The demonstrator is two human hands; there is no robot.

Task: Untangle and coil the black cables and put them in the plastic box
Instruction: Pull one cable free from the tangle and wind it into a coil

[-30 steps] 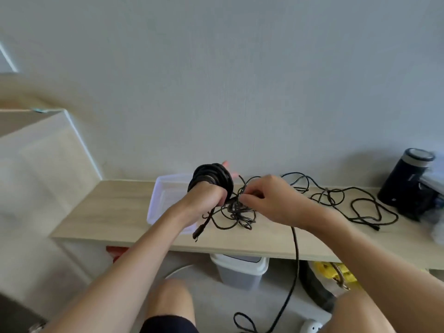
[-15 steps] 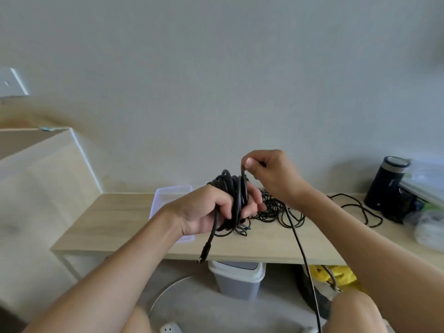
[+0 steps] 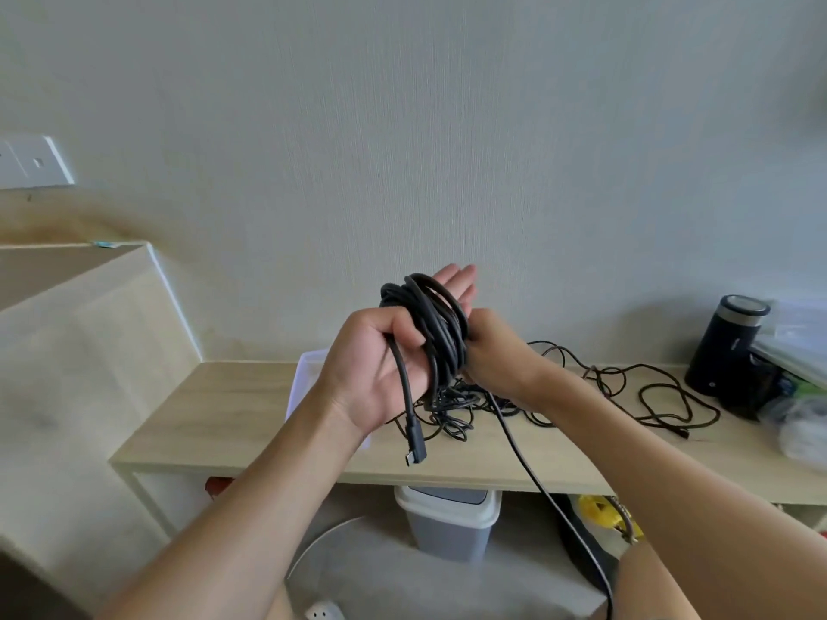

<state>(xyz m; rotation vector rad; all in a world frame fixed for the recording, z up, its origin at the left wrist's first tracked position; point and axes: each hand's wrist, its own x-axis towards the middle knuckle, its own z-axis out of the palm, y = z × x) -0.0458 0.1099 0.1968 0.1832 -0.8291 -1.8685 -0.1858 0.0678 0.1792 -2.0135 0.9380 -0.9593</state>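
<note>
One black cable coil [image 3: 441, 333] wraps the left hand [image 3: 380, 373], thumb pinning it, fingers [image 3: 456, 284] straight; right hand [image 3: 496, 355] fingers clamp it.

Black canister [image 3: 727, 346] on wooden shelf [image 3: 215, 422] — grey bin [image 3: 447, 521] beneath

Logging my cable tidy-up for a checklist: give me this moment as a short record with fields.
left hand: palm up, thumb pinning the coil wound round it
right hand: curled beside the coil, gripping the tail
plug: hangs below left hand
tangle: on table
box: on table, mostly hidden behind left hand
status: coil not yet in box
</note>
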